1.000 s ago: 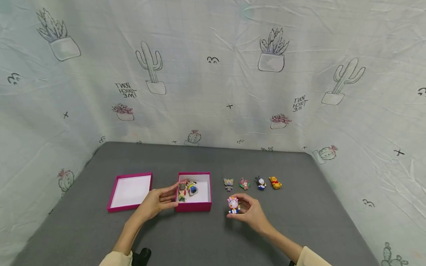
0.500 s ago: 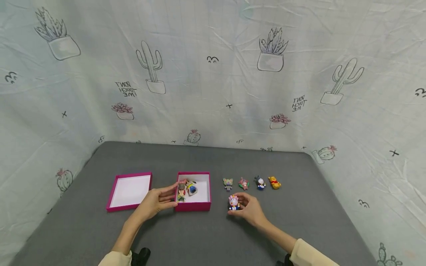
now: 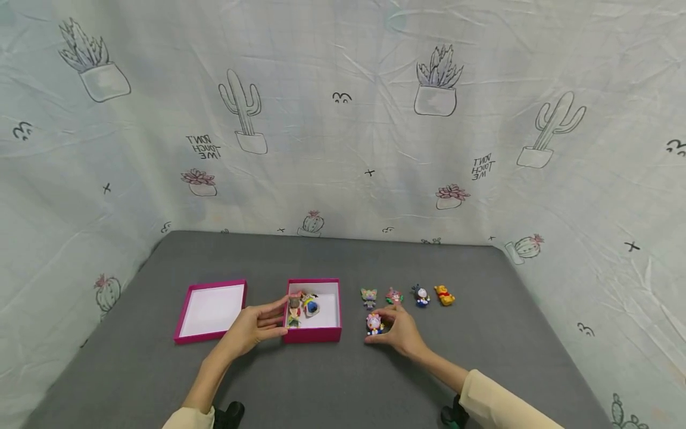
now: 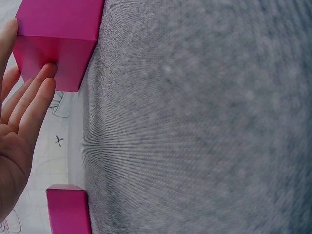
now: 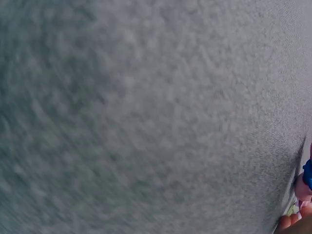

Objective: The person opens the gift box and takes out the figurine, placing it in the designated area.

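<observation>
The left hand (image 3: 248,332) rests straight fingers against the left wall of a magenta box (image 3: 312,336), its thumb at the front corner. The left wrist view shows the hand's (image 4: 19,131) fingertips on the box's (image 4: 58,17) side. Inside, at the left, lie a figurine with a green base (image 3: 293,310) and a blue-and-white one (image 3: 311,306). Right of the box, the right hand (image 3: 402,332) pinches a pink-and-white figurine (image 3: 374,324) upright between thumb and fingers, low over the cloth. In the right wrist view that figurine (image 5: 303,189) shows only partly at the edge.
A magenta lid (image 3: 210,311) with a white inside lies left of the box. Behind the right hand, a row holds a grey-and-yellow figurine (image 3: 369,298), a pink one (image 3: 393,295), a dark-and-white one (image 3: 421,296) and a yellow bear (image 3: 444,295). A patterned curtain (image 3: 343,131) hangs behind.
The right hand has moved slightly away from the body, carrying the pink-and-white figurine nearer the row. The left hand keeps its place at the box.
</observation>
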Action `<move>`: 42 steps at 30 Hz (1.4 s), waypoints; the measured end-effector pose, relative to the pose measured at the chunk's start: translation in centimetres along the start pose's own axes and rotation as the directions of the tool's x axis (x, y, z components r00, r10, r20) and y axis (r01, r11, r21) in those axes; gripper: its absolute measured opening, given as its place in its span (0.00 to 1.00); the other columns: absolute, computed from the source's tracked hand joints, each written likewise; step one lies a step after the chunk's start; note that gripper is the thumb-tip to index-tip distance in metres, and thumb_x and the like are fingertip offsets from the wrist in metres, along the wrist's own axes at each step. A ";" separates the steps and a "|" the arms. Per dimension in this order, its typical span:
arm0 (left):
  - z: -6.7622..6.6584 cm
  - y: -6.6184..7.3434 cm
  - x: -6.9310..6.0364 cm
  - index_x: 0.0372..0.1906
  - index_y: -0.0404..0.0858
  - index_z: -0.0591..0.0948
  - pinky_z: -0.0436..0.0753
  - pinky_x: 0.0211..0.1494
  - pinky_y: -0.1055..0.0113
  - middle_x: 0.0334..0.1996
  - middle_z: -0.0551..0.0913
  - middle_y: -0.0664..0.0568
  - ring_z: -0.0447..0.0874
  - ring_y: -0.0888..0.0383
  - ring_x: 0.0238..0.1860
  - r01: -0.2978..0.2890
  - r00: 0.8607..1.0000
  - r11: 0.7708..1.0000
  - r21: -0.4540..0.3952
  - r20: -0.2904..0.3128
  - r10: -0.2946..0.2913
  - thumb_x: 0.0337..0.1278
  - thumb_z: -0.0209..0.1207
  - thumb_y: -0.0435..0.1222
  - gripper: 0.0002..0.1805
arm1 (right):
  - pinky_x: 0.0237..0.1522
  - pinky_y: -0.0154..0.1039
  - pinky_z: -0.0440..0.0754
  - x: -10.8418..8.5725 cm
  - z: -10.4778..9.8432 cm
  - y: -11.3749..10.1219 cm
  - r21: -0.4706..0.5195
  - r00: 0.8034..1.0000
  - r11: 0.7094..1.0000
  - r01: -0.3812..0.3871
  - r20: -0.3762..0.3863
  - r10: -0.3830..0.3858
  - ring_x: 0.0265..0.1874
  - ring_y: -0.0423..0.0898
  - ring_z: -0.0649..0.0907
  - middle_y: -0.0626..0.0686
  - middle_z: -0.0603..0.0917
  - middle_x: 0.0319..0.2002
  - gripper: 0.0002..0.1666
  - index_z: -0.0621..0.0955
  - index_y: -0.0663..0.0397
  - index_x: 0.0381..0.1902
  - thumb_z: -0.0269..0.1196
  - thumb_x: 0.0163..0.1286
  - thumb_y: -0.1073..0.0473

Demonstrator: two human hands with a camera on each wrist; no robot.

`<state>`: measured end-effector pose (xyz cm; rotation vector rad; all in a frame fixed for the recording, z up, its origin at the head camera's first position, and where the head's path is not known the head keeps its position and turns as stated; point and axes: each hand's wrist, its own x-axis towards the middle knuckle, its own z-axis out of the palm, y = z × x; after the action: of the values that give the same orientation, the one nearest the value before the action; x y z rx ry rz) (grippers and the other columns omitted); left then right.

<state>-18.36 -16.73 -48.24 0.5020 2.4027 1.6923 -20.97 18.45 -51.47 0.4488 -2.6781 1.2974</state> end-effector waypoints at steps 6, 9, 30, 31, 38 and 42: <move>0.1 -0.2 -0.1 0.68 0.33 0.67 0.81 0.51 0.63 0.64 0.67 0.30 0.77 0.40 0.56 -0.003 1.000 1.000 -0.006 -0.002 0.003 0.51 0.68 0.35 0.38 | 0.48 0.50 0.77 0.2 -0.3 -0.5 -0.070 0.999 0.997 -0.030 0.029 0.032 0.42 0.50 0.76 0.53 0.77 0.41 0.35 0.86 0.60 0.40 0.84 0.28 0.56; 0.1 -0.2 -0.1 0.69 0.34 0.67 0.82 0.50 0.63 0.64 0.68 0.30 0.78 0.42 0.55 -0.012 1.000 0.999 0.037 -0.010 0.012 0.51 0.68 0.36 0.38 | 0.48 0.51 0.77 0.4 -0.7 -0.7 -0.084 0.998 0.996 -0.010 0.058 0.015 0.42 0.51 0.77 0.55 0.77 0.41 0.37 0.86 0.59 0.41 0.85 0.26 0.57; -0.1 0.0 0.1 0.69 0.35 0.67 0.81 0.51 0.62 0.64 0.66 0.30 0.77 0.40 0.56 -0.003 1.000 1.000 0.003 -0.001 0.003 0.51 0.68 0.35 0.38 | 0.43 0.41 0.84 0.4 -1.4 -0.8 -0.089 0.977 0.984 0.154 0.164 -0.138 0.40 0.50 0.83 0.54 0.83 0.40 0.34 0.84 0.62 0.44 0.82 0.35 0.61; -0.1 0.0 0.1 0.69 0.35 0.67 0.81 0.51 0.62 0.64 0.66 0.30 0.77 0.40 0.56 0.000 1.000 1.000 0.006 -0.002 0.000 0.51 0.68 0.35 0.38 | 0.43 0.41 0.84 0.4 -1.3 -0.8 -0.091 0.977 0.984 0.153 0.162 -0.137 0.40 0.50 0.83 0.54 0.83 0.40 0.34 0.84 0.61 0.44 0.82 0.35 0.60; -0.2 -0.1 0.0 0.69 0.36 0.67 0.82 0.50 0.63 0.64 0.67 0.30 0.78 0.41 0.56 0.009 1.000 0.999 0.046 -0.011 -0.009 0.51 0.68 0.37 0.39 | 0.46 0.43 0.84 0.3 -1.5 -1.2 -0.056 0.975 0.989 0.138 0.185 -0.125 0.44 0.54 0.83 0.57 0.81 0.44 0.37 0.83 0.64 0.47 0.83 0.34 0.62; 0.0 -0.3 -0.1 0.69 0.35 0.67 0.82 0.50 0.63 0.64 0.67 0.30 0.78 0.41 0.56 0.011 1.000 1.000 0.022 -0.008 -0.011 0.51 0.68 0.36 0.39 | 0.46 0.46 0.84 0.2 -2.3 -1.7 -0.079 0.969 0.991 0.112 0.230 -0.091 0.45 0.57 0.83 0.60 0.81 0.48 0.39 0.81 0.63 0.50 0.82 0.37 0.57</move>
<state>-18.32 -16.90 -48.49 0.4850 2.4277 1.6689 -20.66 19.26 -48.74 0.7536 -2.8381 1.1535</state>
